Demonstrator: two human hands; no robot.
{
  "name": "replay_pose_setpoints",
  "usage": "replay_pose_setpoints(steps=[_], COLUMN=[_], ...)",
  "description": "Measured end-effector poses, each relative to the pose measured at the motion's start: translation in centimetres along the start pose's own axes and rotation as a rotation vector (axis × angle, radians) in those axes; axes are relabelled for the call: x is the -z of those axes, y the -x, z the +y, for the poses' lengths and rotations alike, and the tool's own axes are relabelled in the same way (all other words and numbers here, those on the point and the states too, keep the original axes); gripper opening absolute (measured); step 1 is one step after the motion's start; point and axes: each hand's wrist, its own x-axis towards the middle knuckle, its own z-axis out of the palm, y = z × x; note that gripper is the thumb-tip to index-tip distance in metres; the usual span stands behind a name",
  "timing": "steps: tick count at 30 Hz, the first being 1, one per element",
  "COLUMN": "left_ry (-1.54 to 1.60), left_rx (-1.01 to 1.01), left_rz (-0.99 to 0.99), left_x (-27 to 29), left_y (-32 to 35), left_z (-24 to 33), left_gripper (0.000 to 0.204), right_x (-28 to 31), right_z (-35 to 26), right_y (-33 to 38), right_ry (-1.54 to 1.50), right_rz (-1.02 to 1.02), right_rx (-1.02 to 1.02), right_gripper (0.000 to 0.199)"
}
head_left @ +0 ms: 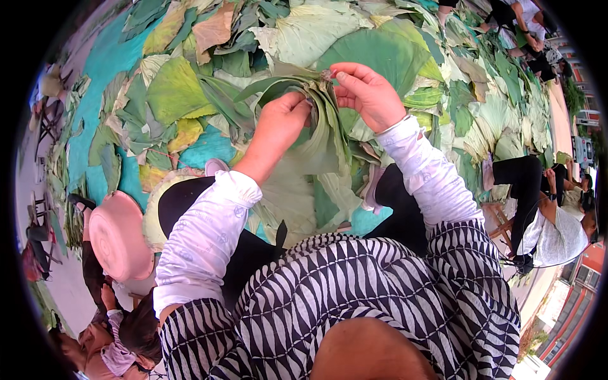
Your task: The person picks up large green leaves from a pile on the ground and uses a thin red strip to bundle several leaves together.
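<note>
My left hand (277, 130) is closed round the gathered stalk end of a bunch of long green leaves (334, 142), which droop below it and out to the left. At the top of that bunch my right hand (370, 96) pinches, thumb against forefinger, a small reddish thing at the gathered ends. It is too small to name, perhaps a thin tie. Both hands are raised over a broad pale leaf (282, 196) between my knees. Large lotus leaves (373, 60), green to yellowish, lie thickly just beyond my hands.
A teal sheet (123, 47) shows under the spread leaves. To my left is a pink plastic basin (120, 235), with a person (107, 342) below it. Another person (557, 228) sits close on my right. More people (529, 25) are at the far right.
</note>
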Motion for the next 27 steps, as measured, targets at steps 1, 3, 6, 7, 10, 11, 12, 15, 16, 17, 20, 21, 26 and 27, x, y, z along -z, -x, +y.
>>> replay_pose_setpoints(steps=[1, 3, 6, 7, 10, 11, 12, 15, 16, 17, 20, 21, 26, 27], left_ry=[-0.006, -0.148, -0.233, -0.341, -0.223, -0.236, -0.199, -0.077, 0.018, 0.059, 0.176, 0.180, -0.023, -0.113], left_rx=[0.012, -0.036, -0.168, -0.225, -0.250, -0.248, -0.251, -0.218, -0.152, -0.133, -0.127, -0.060, -0.044, -0.109], left_rz=[-0.007, -0.115, -0.113, -0.110, -0.029, -0.025, 0.003, 0.032, 0.040, 0.019, 0.086, 0.124, 0.237, 0.254], left_x=[0.0, 0.2, 1.0, 1.4, 2.9, 3.2, 3.5, 2.9, 2.4, 2.0, 1.0, 1.1, 0.1, -0.6], left_y=[0.2, 0.5, 0.7, 0.6, 0.9, 1.7, 2.8, 5.0, 6.0, 6.5, 7.6, 7.9, 8.3, 8.6], left_z=[-0.1, -0.2, 0.0, 0.3, 1.3, 1.5, 1.7, 2.6, 2.7, 2.8, 2.9, 3.0, 2.3, 2.0], left_gripper=[0.019, 0.021, 0.023, 0.024, 0.023, 0.023, 0.024, 0.027, 0.029, 0.033, 0.036, 0.039, 0.050, 0.055], right_x=[-0.5, -0.7, -1.1, -0.9, -1.4, -1.5, -1.7, -2.5, -2.9, -3.1, -3.9, -4.1, -4.6, -4.6], right_z=[0.0, 0.4, 0.5, 0.4, -0.6, -0.4, -0.2, -0.2, -0.1, 0.0, 0.0, 0.2, 0.9, 0.9], right_y=[0.3, 0.2, 0.1, 0.2, -0.2, 0.1, 0.3, 0.9, 1.2, 1.6, 2.2, 2.2, 2.5, 2.6], right_ry=[0.077, 0.086, 0.108, 0.157, 0.227, 0.256, 0.285, 0.436, 0.425, 0.421, 0.371, 0.390, 0.522, 0.509], right_rz=[-0.035, -0.022, 0.024, 0.045, 0.008, 0.005, 0.003, -0.009, -0.021, -0.031, -0.050, -0.058, -0.114, -0.109], right_rx=[-0.084, -0.060, -0.019, 0.037, 0.154, 0.191, 0.231, 0.328, 0.342, 0.324, 0.324, 0.345, 0.413, 0.422], right_gripper=[0.015, 0.013, 0.012, 0.012, 0.011, 0.012, 0.012, 0.016, 0.016, 0.016, 0.016, 0.016, 0.011, 0.010])
